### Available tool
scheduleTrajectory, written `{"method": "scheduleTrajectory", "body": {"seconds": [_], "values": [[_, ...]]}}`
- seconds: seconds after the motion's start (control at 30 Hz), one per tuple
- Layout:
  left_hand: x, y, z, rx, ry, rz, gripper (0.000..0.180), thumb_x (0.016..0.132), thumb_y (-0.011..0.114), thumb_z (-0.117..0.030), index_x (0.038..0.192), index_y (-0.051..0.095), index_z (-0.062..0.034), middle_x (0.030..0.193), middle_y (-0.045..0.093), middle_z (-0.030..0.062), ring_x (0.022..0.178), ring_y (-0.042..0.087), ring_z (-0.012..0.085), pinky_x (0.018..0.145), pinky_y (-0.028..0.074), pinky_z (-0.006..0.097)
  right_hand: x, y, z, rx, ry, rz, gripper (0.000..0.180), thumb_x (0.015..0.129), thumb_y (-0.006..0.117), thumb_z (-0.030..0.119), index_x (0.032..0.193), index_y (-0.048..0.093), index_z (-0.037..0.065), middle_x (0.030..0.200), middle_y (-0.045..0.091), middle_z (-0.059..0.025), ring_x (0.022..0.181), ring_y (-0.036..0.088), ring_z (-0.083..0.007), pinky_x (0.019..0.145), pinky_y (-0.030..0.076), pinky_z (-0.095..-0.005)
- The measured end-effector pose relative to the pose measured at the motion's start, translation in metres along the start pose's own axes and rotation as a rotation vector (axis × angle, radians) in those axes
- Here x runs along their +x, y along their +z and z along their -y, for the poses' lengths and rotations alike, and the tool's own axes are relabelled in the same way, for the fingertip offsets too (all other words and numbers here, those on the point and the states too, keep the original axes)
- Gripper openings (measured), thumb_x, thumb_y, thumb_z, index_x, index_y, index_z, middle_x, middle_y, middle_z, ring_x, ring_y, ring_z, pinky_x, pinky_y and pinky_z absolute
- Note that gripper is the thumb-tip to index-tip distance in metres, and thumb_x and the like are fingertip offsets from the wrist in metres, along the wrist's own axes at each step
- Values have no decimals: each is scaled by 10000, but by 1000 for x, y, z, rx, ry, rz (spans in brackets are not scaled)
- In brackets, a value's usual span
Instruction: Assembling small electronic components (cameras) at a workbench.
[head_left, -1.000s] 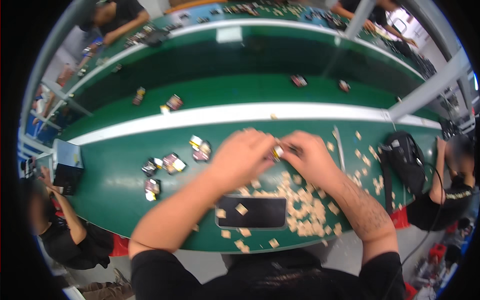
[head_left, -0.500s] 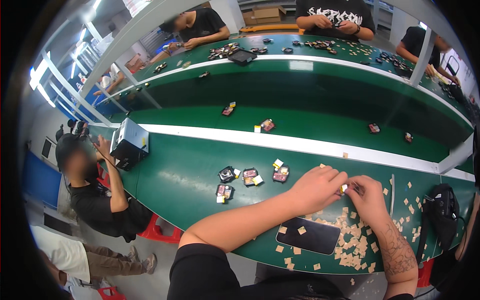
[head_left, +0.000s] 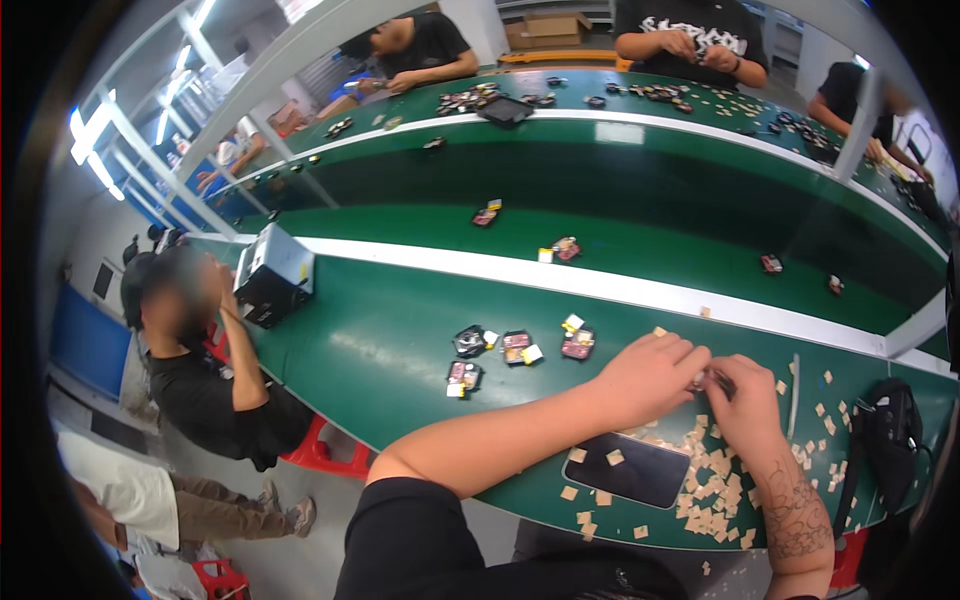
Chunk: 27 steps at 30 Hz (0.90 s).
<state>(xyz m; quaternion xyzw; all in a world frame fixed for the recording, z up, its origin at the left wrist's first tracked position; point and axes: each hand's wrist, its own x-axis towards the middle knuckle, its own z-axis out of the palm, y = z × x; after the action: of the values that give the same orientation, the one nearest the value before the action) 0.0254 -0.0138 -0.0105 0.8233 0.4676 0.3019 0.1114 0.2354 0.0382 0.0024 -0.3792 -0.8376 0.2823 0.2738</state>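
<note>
Small electronic module (head_left: 698,385) is up over the green table (head_left: 400,335), left hand (head_left: 655,372) and right hand (head_left: 742,395) both pinching it. Its yellow-white bit's mostly hidden now vs half a second ago, so still mid-handling.

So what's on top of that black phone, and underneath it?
Two small tan squares lie on the phone. It covers the green table beneath, so anything under it cannot be seen.
</note>
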Motion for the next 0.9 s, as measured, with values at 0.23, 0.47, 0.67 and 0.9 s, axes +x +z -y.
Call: {"method": "scheduleTrajectory", "body": {"seconds": [0.23, 0.47, 0.67, 0.9], "values": [[1, -2, 4, 36, 11, -55, 411, 856, 837, -182, 1175, 605, -67, 1057, 663, 116, 1016, 664, 345, 894, 534, 452, -4, 1, 11, -103, -54, -30, 283, 876, 743, 9, 1158, 734, 29, 994, 745, -171, 886, 738, -398, 778, 600, -463], [3, -3, 2, 33, -4, -60, 383, 853, 849, -175, 1135, 605, -89, 1004, 647, 93, 978, 656, 333, 854, 525, 443, 1, -2, 6, 10, 5, 2, 260, 900, 722, -1, 1158, 728, 16, 1011, 748, -164, 897, 743, -388, 771, 599, -447], [6, -13, 5, 0, 50, -115, 428, 840, 871, -156, 1184, 628, -81, 1028, 654, 82, 990, 667, 332, 856, 548, 420, 9, 0, -6, 120, -4, -75, 174, 942, 740, 16, 1114, 728, -6, 911, 733, -104, 735, 717, -259, 681, 566, -356], [4, -5, 6, -427, -226, -47, 336, 940, 809, -82, 1216, 618, -59, 985, 739, 92, 863, 721, 240, 783, 548, 344, 6, 0, -12, 586, 185, 36, 118, 956, 754, -47, 1063, 705, -54, 865, 699, -46, 776, 625, -43, 670, 510, -223]]}}
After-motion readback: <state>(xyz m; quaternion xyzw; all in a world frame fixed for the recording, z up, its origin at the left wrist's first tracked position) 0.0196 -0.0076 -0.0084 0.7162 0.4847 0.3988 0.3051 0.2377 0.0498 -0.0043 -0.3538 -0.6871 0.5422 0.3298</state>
